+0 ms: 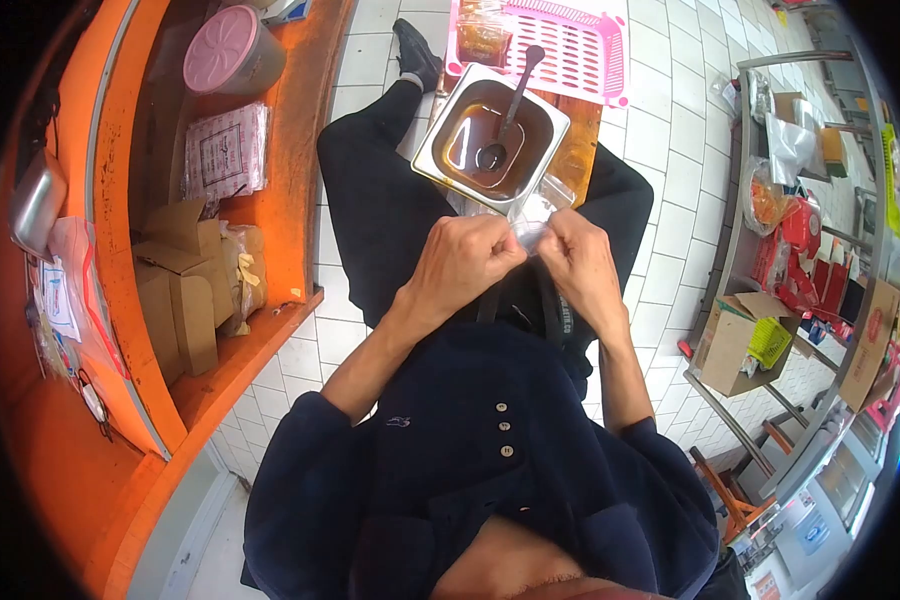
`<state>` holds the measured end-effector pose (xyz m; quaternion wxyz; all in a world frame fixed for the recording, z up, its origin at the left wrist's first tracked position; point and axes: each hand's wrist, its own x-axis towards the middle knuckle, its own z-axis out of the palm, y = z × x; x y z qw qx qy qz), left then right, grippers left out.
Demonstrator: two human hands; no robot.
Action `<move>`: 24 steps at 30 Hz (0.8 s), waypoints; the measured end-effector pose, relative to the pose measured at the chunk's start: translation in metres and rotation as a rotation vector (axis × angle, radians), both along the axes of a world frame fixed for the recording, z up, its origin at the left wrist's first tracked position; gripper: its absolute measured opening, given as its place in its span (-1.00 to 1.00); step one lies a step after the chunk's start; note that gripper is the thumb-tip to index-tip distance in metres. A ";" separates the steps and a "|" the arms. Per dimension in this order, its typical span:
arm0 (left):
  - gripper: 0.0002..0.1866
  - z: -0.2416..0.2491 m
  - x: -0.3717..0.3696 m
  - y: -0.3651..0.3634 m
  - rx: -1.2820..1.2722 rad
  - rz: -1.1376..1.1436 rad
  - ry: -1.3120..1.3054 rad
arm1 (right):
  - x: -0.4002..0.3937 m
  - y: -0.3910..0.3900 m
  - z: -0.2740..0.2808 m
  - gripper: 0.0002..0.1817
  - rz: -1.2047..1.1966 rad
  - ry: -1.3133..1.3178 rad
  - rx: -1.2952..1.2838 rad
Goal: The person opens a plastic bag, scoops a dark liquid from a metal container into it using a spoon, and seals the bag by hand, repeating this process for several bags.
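Observation:
Both my left hand (467, 255) and my right hand (578, 262) are closed, knuckles up, pinching a small clear plastic bag (542, 212) between them. The bag lies over the near corner of a square metal container (435, 160). Dark brown liquid (470, 135) fills part of that container. A long-handled dark ladle (518, 92) leans in it, its bowl in the liquid and its handle over the far rim. What the bag contains, if anything, I cannot make out.
Behind the container is a pink plastic basket (615, 60) holding filled clear bags (483, 42). An orange shelf unit (295, 200) on the left holds a pink-lidded tub (220, 48), packets (227, 150) and cardboard boxes (185, 290). A metal rack (735, 425) with goods stands on the right.

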<state>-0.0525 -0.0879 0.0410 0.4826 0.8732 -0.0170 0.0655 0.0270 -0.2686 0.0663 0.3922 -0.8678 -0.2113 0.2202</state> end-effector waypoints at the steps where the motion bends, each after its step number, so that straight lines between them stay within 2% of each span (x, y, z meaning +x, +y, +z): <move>1: -0.82 0.008 0.001 -0.001 -0.051 0.018 0.068 | 0.000 -0.002 0.002 -0.82 -0.003 -0.001 0.000; 3: -0.82 0.019 0.010 0.001 -0.104 0.029 0.134 | 0.001 -0.009 0.005 -0.81 0.076 -0.058 0.185; 4: -0.82 0.021 0.021 0.004 -0.019 0.029 -0.136 | 0.004 -0.014 0.005 -0.81 0.073 -0.061 0.183; 5: -0.81 0.021 0.028 0.007 0.067 0.031 -0.403 | 0.007 -0.019 0.003 -0.76 0.067 0.164 0.269; 6: -0.81 0.012 0.030 0.008 0.067 0.033 -0.404 | 0.009 -0.022 0.002 -0.70 0.064 0.389 0.355; 7: -0.79 0.001 0.031 0.008 -0.036 -0.053 -0.345 | 0.008 -0.020 0.004 -0.70 0.071 0.388 0.356; 8: -0.76 -0.008 0.031 0.008 -0.138 -0.138 -0.286 | 0.006 -0.017 0.007 -0.62 -0.054 0.486 0.392; 9: -0.76 -0.003 0.030 0.008 -0.136 -0.133 -0.291 | 0.005 -0.015 0.010 -0.55 -0.182 0.583 0.425; 10: -0.76 0.005 0.026 0.008 -0.338 -0.123 -0.028 | 0.005 -0.013 0.014 -0.64 -0.241 0.588 0.480; 11: -0.75 0.012 0.025 0.009 -0.536 -0.112 0.240 | 0.004 -0.014 0.016 -0.64 -0.240 0.586 0.481; 13: -0.72 0.017 0.027 0.013 -0.502 -0.123 0.283 | 0.005 -0.019 0.017 -0.93 -0.093 0.552 0.476; 14: -0.69 0.018 0.027 0.014 -0.472 -0.137 0.328 | 0.007 -0.026 0.010 -0.83 0.030 0.538 0.440; 15: -0.69 0.014 0.025 0.013 -0.474 -0.139 0.329 | 0.007 -0.026 0.012 -0.83 0.027 0.539 0.439; 17: -0.62 0.005 0.022 0.012 -0.346 -0.234 0.121 | 0.008 -0.023 0.019 -0.77 0.135 0.405 0.258; 18: -0.62 0.011 0.021 0.014 -0.345 -0.229 0.120 | 0.008 -0.022 0.017 -0.65 0.159 0.262 0.222; 20: -0.47 0.028 0.018 0.016 -0.107 -0.305 -0.089 | 0.006 -0.018 0.019 -0.63 0.146 0.208 0.159; 21: -0.47 0.028 0.015 0.015 -0.109 -0.303 -0.089 | 0.004 -0.015 0.022 -0.62 0.126 0.152 0.095; 23: -0.31 0.025 0.009 0.016 -0.027 -0.298 0.037 | 0.003 -0.009 0.026 -0.63 0.133 0.142 0.040; 24: -0.31 0.024 0.008 0.017 -0.025 -0.294 0.036 | 0.002 -0.007 0.027 -0.64 0.135 0.130 -0.013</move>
